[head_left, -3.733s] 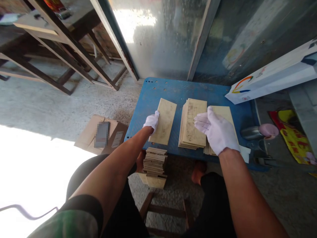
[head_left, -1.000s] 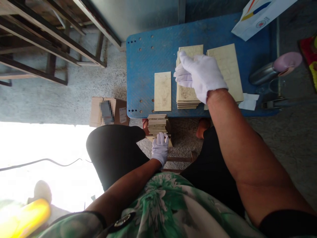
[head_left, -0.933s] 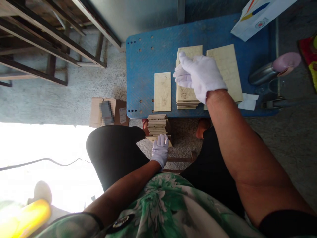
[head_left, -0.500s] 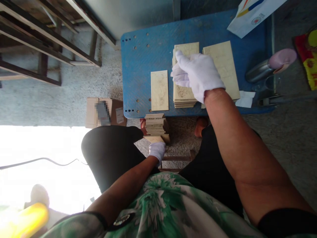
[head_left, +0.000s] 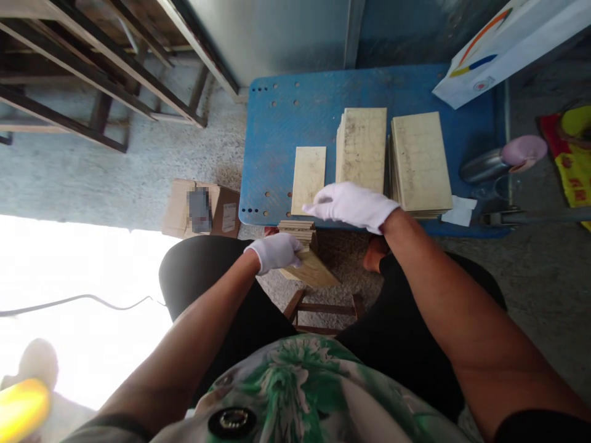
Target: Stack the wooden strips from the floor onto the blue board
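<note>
My left hand [head_left: 275, 252], in a white glove, is closed on the edge of a thin cream board [head_left: 316, 272] that tilts between my knees. Right behind it, below the table's front edge, rises a stack of similar boards [head_left: 296, 229]. My right hand [head_left: 347, 204], gloved too, hovers at the front of the table with fingers spread and nothing in them. Beside its fingertips lies a single cream board [head_left: 309, 175] on the blue table. Beyond the hand stand two piles of boards, a middle pile [head_left: 364, 144] and a right pile [head_left: 421, 160].
The blue table [head_left: 272, 135] has small holes at its left corners. On its right are a white paper bag [head_left: 484, 67], a steel flask [head_left: 482, 165] and a paper scrap [head_left: 459, 211]. A cardboard box [head_left: 226, 212] sits on the floor, and wooden frames [head_left: 115, 67] stand at the left.
My right hand has come off the middle pile, toward me and the table's front edge. My left hand has moved up and forward, and the board at it is now tilted outward.
</note>
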The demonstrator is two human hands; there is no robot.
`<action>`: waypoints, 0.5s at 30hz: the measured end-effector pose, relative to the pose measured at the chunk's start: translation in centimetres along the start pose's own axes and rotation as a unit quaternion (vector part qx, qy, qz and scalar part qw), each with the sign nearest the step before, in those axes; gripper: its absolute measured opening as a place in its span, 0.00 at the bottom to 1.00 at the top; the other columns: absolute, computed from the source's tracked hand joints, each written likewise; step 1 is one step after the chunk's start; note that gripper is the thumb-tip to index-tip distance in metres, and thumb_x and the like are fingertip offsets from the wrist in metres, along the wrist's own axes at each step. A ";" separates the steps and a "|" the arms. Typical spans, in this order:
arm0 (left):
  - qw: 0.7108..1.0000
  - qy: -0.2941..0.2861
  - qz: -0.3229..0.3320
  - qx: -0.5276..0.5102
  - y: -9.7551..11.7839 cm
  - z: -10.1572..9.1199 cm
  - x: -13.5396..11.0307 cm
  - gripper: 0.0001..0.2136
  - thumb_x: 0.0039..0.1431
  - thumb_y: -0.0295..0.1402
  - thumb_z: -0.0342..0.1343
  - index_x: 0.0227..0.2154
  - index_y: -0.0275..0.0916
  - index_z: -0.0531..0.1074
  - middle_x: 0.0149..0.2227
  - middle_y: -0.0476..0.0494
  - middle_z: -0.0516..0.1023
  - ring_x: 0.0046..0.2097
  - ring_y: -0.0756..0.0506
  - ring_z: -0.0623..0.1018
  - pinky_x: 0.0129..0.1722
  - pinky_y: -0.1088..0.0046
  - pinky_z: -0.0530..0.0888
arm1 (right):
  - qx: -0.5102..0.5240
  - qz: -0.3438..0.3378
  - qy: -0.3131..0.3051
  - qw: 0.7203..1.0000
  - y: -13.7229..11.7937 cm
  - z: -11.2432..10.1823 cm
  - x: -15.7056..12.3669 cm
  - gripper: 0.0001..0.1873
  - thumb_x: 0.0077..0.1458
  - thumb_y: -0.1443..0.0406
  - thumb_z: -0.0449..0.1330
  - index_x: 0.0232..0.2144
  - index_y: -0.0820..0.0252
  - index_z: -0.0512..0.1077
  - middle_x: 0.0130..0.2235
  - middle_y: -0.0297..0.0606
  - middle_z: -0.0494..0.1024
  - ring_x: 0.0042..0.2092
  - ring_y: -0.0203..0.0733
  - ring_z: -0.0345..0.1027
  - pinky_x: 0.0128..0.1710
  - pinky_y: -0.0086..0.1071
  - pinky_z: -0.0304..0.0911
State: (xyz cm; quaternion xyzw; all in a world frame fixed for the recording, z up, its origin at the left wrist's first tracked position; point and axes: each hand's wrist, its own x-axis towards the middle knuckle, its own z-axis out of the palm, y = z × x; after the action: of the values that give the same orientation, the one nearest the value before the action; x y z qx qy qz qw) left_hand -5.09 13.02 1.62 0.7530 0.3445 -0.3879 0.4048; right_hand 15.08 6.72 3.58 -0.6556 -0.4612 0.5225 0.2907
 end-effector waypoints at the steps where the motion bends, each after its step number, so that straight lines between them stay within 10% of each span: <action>1: 0.999 -0.011 0.014 -0.042 -0.1 -1.6 -0.6 0.08 0.45 0.28 0.63 0.30 0.43 0.81 0.27 0.50 0.80 0.33 0.46 0.77 0.38 0.71 0.74 | -0.027 -0.004 -0.041 0.999 0.1 0.4 0.0 0.22 0.43 0.45 0.67 0.28 0.57 0.77 0.27 0.35 0.78 0.28 0.38 0.67 0.28 0.30 0.59; 4: 0.975 -0.034 0.038 -0.216 -0.6 -5.5 -2.6 0.11 0.46 0.30 0.64 0.35 0.45 0.81 0.35 0.50 0.82 0.37 0.46 0.79 0.40 0.72 0.75 | -0.069 -0.003 -0.137 0.988 0.3 1.6 -0.1 0.23 0.42 0.44 0.66 0.29 0.56 0.78 0.29 0.35 0.79 0.30 0.40 0.69 0.27 0.30 0.57; 8: 0.923 -0.030 0.051 -0.379 -0.9 -8.8 -4.8 0.14 0.46 0.33 0.66 0.38 0.40 0.81 0.36 0.42 0.82 0.39 0.41 0.80 0.38 0.67 0.77 | 0.024 0.012 -0.119 0.992 0.0 3.1 0.1 0.27 0.47 0.41 0.62 0.36 0.55 0.79 0.32 0.36 0.80 0.32 0.41 0.70 0.28 0.29 0.59; 15: 0.818 0.249 0.036 -0.518 -1.6 -12.0 -3.6 0.14 0.47 0.39 0.67 0.36 0.36 0.79 0.34 0.40 0.81 0.39 0.40 0.80 0.37 0.64 0.77 | 0.138 0.050 0.071 0.987 0.3 3.5 2.3 0.34 0.49 0.37 0.55 0.33 0.61 0.77 0.30 0.35 0.77 0.33 0.39 0.67 0.35 0.31 0.62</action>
State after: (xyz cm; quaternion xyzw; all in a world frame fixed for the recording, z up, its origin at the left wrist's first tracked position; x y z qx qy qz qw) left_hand -4.49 23.48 8.65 0.5152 0.5563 0.0636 0.6489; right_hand 11.88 8.29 1.35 -0.6670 -0.3294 0.5473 0.3836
